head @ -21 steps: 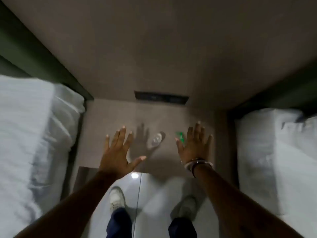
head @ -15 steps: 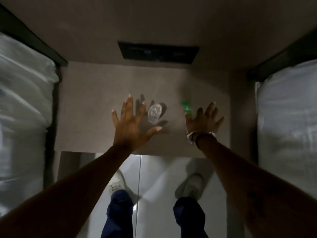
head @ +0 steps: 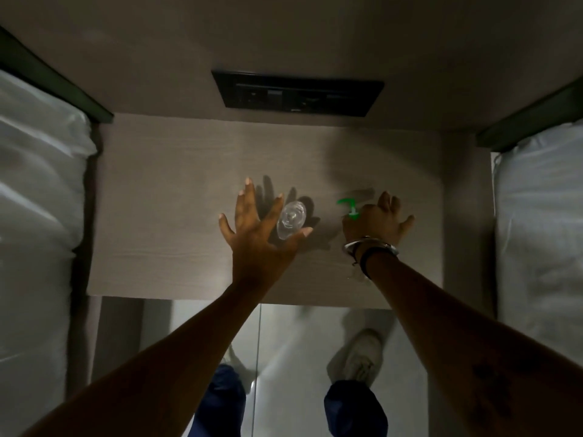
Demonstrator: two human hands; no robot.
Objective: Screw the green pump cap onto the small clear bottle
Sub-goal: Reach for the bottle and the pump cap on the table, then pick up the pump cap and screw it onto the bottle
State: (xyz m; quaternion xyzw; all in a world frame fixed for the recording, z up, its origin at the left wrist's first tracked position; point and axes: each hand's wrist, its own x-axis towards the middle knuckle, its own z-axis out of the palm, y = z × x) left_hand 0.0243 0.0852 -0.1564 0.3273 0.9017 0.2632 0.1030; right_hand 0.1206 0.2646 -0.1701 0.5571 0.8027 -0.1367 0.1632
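Note:
The small clear bottle [head: 291, 219] stands on the wooden bedside table [head: 176, 197], near its middle. My left hand [head: 255, 230] hovers just left of the bottle with fingers spread; its thumb crosses the bottle's lower part without closing on it. The green pump cap [head: 347, 207] stands upright to the bottle's right, nozzle pointing left. My right hand [head: 377, 225], with bracelets at the wrist, sits right against the cap's base with fingers spread. The cap's lower part is hidden behind that hand.
White bedding lies on a bed at each side [head: 38, 222] [head: 539, 234], close to the table's edges. A dark control panel [head: 296, 93] is set in the wall behind the table. Below the front edge are a pale floor and my white shoes [head: 362, 354].
Both hands have moved forward and down over the table. The left hand has reached the bottle and the right hand has reached the green cap. The view has tilted closer.

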